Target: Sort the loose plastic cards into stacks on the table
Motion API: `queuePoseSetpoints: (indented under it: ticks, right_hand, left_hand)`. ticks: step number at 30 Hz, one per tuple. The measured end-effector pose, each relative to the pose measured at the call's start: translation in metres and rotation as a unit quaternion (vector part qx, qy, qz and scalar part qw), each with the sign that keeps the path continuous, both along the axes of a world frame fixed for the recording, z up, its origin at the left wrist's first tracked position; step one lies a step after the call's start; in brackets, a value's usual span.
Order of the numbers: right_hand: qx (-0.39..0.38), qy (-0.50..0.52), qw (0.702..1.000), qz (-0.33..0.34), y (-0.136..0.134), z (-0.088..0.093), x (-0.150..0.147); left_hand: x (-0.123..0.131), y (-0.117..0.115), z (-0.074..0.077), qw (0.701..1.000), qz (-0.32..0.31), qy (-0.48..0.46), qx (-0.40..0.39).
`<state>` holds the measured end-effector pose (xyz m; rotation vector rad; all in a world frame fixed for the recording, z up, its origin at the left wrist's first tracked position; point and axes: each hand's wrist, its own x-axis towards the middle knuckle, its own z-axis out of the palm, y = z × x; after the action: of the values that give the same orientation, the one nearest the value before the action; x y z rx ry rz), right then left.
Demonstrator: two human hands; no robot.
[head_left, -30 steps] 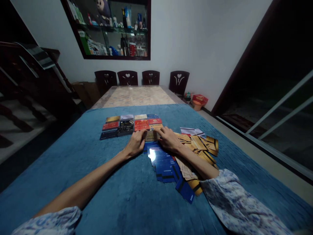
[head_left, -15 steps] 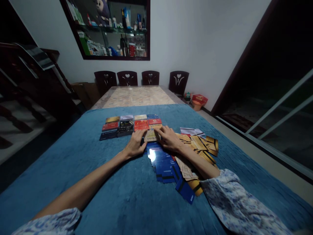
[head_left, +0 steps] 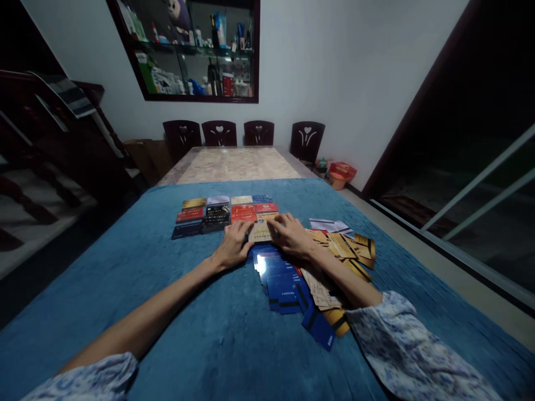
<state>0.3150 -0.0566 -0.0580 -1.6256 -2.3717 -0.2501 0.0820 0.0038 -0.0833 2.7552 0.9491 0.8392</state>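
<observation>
Both my hands rest on a blue cloth (head_left: 125,267) spread over the near table. My left hand (head_left: 232,245) and my right hand (head_left: 292,236) pinch the two ends of a beige card (head_left: 259,232) between them. Just beyond it lies a neat grid of cards (head_left: 217,213) in red, dark and gold. Under my right forearm spreads a loose pile of blue cards (head_left: 284,278), and gold cards (head_left: 349,248) fan out to the right.
A marble-topped table (head_left: 234,164) continues beyond the cloth, with several dark chairs (head_left: 259,132) at its far end. A glass wall cabinet (head_left: 196,50) hangs above. A red basket (head_left: 343,171) sits on the floor at the right; a glass door (head_left: 480,206) is further right.
Both hands stay on the beige card, which has shifted only slightly. The view has nudged a little to the right.
</observation>
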Motion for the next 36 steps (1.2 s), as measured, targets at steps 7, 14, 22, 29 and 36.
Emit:
queuePoseSetpoints:
  ticks: [7, 14, 22, 29, 36]
  right_hand:
    - [-0.042, -0.021, 0.999, -0.005, -0.002, 0.011, 0.002]
    - [-0.064, -0.05, 0.997, 0.0, 0.001, 0.028, 0.005]
    - [-0.08, -0.068, 0.994, 0.0, 0.011, 0.051, 0.001]
    - [-0.078, -0.071, 0.994, 0.015, 0.034, 0.066, -0.004]
    - [-0.085, -0.068, 0.994, 0.021, 0.061, 0.082, -0.013]
  left_hand:
    - [0.001, -0.002, 0.003, 1.0, -0.003, 0.012, -0.007]
    - [0.002, -0.004, 0.013, 1.0, 0.006, 0.023, -0.005]
    - [0.003, 0.004, 0.038, 0.997, 0.03, 0.069, 0.016]
    - [-0.001, 0.024, 0.058, 0.993, 0.044, 0.102, 0.027]
    - [-0.004, 0.051, 0.074, 0.988, 0.069, 0.132, 0.029]
